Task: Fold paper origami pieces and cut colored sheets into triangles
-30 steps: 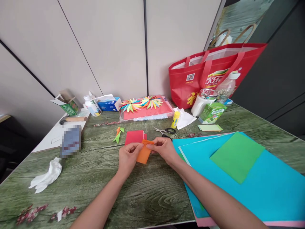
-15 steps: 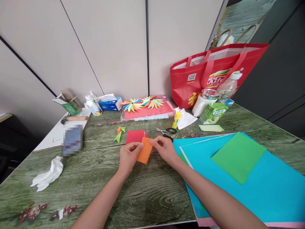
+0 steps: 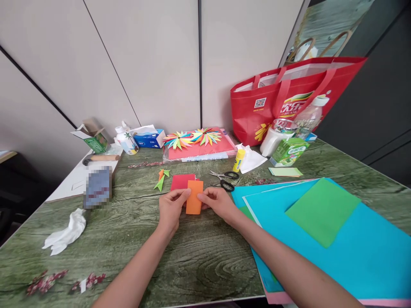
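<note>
An upright strip of orange paper (image 3: 194, 198), which looks folded, is held between my two hands above the table. My left hand (image 3: 171, 209) pinches its left edge between thumb and fingers. On the opposite edge, my right hand (image 3: 221, 204) grips it the same way. Behind the orange paper lies a stack of red paper (image 3: 182, 182), partly covered by it. Small folded green and orange paper pieces (image 3: 161, 179) rest left of the red stack. Black-handled scissors (image 3: 226, 179) lie just beyond my right hand, near a yellow glue stick (image 3: 238, 160).
Large blue sheets (image 3: 321, 269) with a green square (image 3: 323, 211) on top cover the table's right side. Two multicoloured paper stars (image 3: 192, 139) sit on a red packet at the back. A red bag (image 3: 250, 111) stands back right; a crumpled tissue (image 3: 66, 233) lies left.
The orange paper has turned from a tilt to upright. My right hand has moved slightly down along its edge, and the scissors' lower handle now shows fully.
</note>
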`<state>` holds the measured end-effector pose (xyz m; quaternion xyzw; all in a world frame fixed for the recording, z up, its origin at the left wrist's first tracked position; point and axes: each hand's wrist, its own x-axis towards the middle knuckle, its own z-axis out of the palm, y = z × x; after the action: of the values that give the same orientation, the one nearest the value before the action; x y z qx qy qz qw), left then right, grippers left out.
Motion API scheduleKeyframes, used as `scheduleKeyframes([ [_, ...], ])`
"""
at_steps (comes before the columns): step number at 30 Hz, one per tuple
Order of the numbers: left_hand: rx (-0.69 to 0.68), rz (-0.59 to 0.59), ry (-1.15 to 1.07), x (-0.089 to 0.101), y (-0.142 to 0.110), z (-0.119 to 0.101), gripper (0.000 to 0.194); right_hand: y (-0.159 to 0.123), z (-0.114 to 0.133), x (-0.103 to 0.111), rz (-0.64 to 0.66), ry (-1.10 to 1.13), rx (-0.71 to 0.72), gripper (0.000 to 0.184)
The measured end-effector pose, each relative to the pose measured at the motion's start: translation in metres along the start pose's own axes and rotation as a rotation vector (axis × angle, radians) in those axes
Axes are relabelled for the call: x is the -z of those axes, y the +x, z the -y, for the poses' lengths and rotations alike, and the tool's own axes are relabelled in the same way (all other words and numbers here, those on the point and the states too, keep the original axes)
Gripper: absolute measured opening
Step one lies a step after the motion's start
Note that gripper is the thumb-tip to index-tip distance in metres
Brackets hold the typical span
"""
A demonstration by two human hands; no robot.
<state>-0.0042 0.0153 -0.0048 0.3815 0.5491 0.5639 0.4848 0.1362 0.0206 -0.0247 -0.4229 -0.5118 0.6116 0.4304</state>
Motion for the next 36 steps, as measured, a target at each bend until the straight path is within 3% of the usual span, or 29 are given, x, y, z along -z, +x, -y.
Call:
scheduleKeyframes([
  [7,-0.008,0.007,-0.033,-0.001,-0.001,0.002,0.018,0.000,-0.004,0.001,-0.096,-0.187,0.125,0.033],
  [14,-0.042,-0.019,-0.078,0.000,0.001,0.001,0.016,-0.005,0.003,-0.005,0.127,0.049,-0.113,0.039],
  [19,-0.031,-0.024,-0.104,0.001,0.002,-0.001,0.017,-0.007,0.002,-0.006,0.133,0.095,-0.183,0.039],
  [32,-0.004,-0.019,-0.108,0.003,0.004,0.001,0.020,-0.005,0.004,-0.008,0.114,0.062,-0.156,0.041],
  [36,-0.019,-0.026,-0.061,0.003,0.004,0.000,0.020,-0.004,0.006,-0.009,0.105,0.078,-0.067,0.038],
])
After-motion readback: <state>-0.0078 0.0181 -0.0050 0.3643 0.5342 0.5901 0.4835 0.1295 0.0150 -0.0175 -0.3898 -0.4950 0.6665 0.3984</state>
